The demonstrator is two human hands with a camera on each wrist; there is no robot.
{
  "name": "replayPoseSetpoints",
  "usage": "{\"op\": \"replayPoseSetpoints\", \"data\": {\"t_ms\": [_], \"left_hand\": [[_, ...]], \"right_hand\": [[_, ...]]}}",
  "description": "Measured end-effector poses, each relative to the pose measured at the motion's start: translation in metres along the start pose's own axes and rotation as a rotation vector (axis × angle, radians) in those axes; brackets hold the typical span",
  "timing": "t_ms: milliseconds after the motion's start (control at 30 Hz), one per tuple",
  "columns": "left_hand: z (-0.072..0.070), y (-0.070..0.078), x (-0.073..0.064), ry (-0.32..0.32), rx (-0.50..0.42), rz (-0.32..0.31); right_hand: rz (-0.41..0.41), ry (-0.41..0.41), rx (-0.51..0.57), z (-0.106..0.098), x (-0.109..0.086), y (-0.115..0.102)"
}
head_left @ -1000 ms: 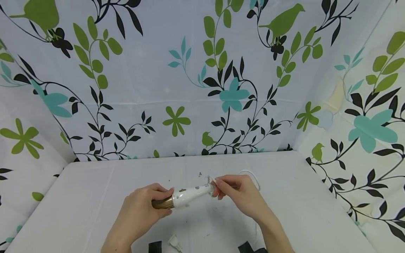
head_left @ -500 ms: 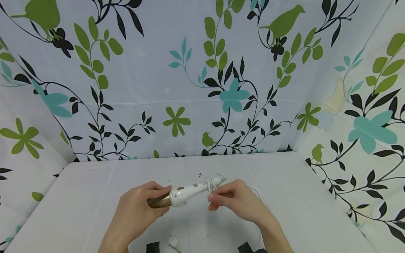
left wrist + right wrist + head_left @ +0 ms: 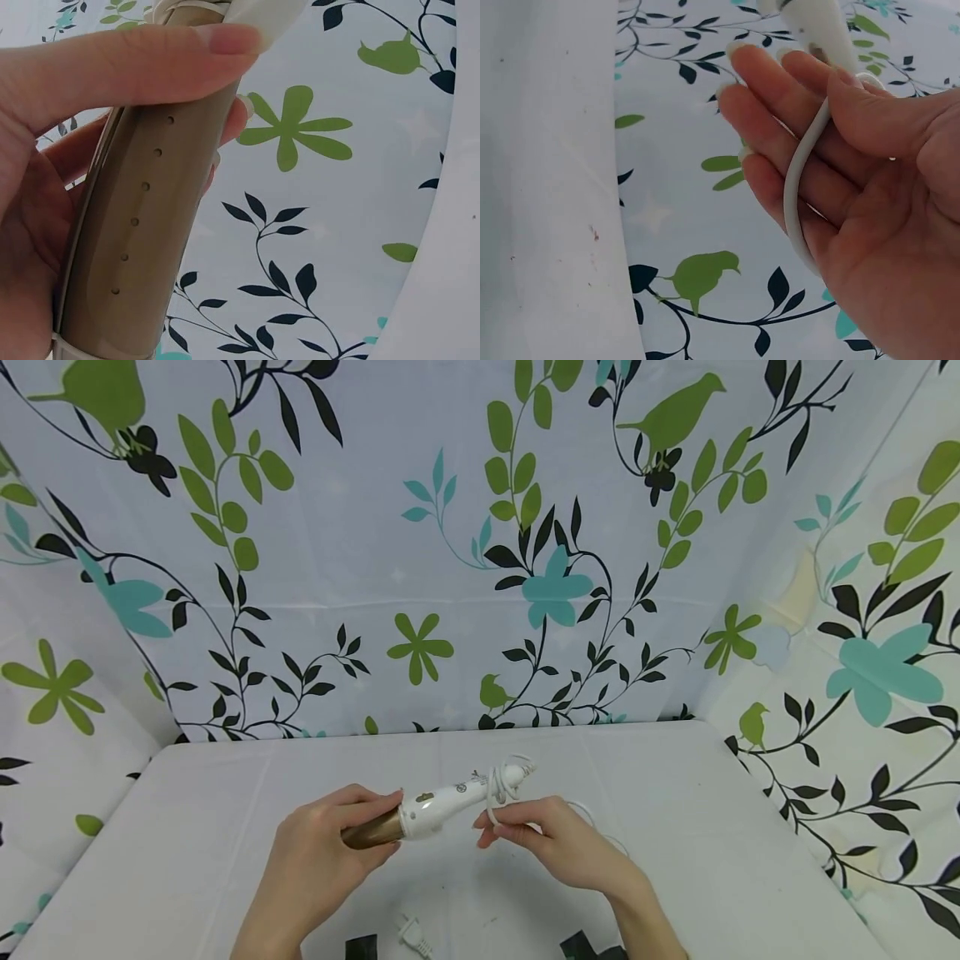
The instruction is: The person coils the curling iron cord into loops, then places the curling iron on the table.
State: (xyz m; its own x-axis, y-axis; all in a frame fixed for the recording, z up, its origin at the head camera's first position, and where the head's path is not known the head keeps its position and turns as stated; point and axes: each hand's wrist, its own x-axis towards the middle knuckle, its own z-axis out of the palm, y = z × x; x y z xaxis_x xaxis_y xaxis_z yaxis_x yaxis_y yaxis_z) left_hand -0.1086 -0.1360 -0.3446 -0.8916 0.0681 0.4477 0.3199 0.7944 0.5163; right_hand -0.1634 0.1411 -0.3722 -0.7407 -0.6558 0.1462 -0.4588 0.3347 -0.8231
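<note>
My left hand (image 3: pixel 322 852) grips the gold-brown end of a white hair straightener (image 3: pixel 438 806). In the left wrist view, its casing (image 3: pixel 139 202) shows a row of small holes, with the thumb across it. The white handle points up to the right above the table. Loops of white power cord (image 3: pixel 501 783) lie around the handle's far end. Just below these loops, my right hand (image 3: pixel 555 843) pinches the cord between thumb and index finger. The right wrist view shows the cord (image 3: pixel 795 176) running across the palm and the other fingers extended.
A two-pin plug (image 3: pixel 414 935) lies on the white table (image 3: pixel 225 793) near the front. Black pieces (image 3: pixel 362 947) stand at the lower edge beside it and further right. Patterned cloth (image 3: pixel 337 568) hangs behind and at both sides.
The right hand has moved from the handle's tip to below it, drawing cord around the handle; more loops show there. The left hand and straightener have shifted slightly left, with the handle tilted up more.
</note>
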Motion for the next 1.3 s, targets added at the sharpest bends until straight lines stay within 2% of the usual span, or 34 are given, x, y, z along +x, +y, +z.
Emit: {"op": "replayPoseSetpoints", "data": {"t_ms": [167,367,567,733,800,867,1033,1200,1300], "left_hand": [[0.000,0.004,0.001,-0.007,-0.015,0.019],[-0.003,0.004,-0.001,0.003,-0.102,0.054],[-0.006,0.004,-0.002,-0.022,-0.185,0.094],[-0.006,0.003,-0.003,-0.070,-0.238,0.084],[-0.005,0.002,-0.003,-0.076,-0.255,0.099],[-0.004,0.000,-0.004,-0.068,-0.273,0.140],[-0.001,0.000,-0.005,-0.071,-0.330,0.210],[0.000,0.000,-0.004,-0.122,-0.354,0.214],[-0.002,-0.001,-0.004,-0.171,-0.380,0.189]], "right_hand": [[0.001,0.002,-0.027,0.003,0.004,0.008],[-0.001,0.017,-0.032,0.007,0.008,0.015],[0.067,0.066,0.014,0.010,0.012,0.019],[0.120,0.127,-0.038,0.009,0.011,0.023],[0.113,0.148,-0.058,0.009,0.010,0.024],[0.082,0.157,-0.072,0.008,0.010,0.025],[0.046,0.139,-0.098,0.008,0.007,0.023],[-0.001,0.151,-0.190,0.008,0.005,0.022],[-0.007,0.175,-0.181,0.006,0.006,0.023]]}}
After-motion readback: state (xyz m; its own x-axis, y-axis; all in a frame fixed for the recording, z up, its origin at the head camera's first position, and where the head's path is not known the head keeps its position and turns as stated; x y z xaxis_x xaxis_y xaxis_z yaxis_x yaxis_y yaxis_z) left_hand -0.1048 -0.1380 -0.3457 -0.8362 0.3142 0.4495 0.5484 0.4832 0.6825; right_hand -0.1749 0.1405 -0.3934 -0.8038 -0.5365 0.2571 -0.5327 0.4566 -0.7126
